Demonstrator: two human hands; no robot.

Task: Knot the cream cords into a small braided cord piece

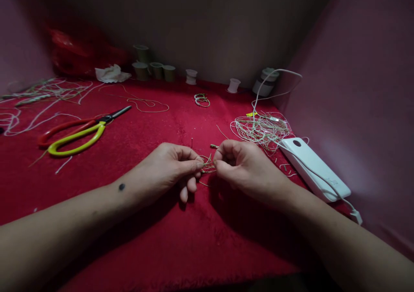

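A deep red cloth (190,253), matt and faintly patterned, covered the work surface. Across it lay thin cords (207,166), tan and greenish, bunched as loose, springy strands in the small gap between the two hands. At the right sat a wiry heap of pale cord (255,130), looped over itself many times, just beside a smooth white slab with rounded corners (a power bank (312,167), by the look of it), with a white cable (326,180) running along its top. On the left, scissors (77,136) rested with one red and one yellow handle, both wide glossy loops, and slim metal blades. Farther back lay a small knotted ring of cord (202,100), a crumpled white tissue (112,73), short cylindrical green spools (140,72) and a shiny, creased red plastic bag (74,52).

The left hand (176,164) was nearly closed, thumb and forefinger pinched on the left end of the thin cords, the other fingers curled loosely beneath. The right hand (241,160) was also drawn narrow, its thumb and forefinger tips meeting at the strands' right end, the remaining fingers folded inward. Both hovered low over the cloth, near each other without touching.
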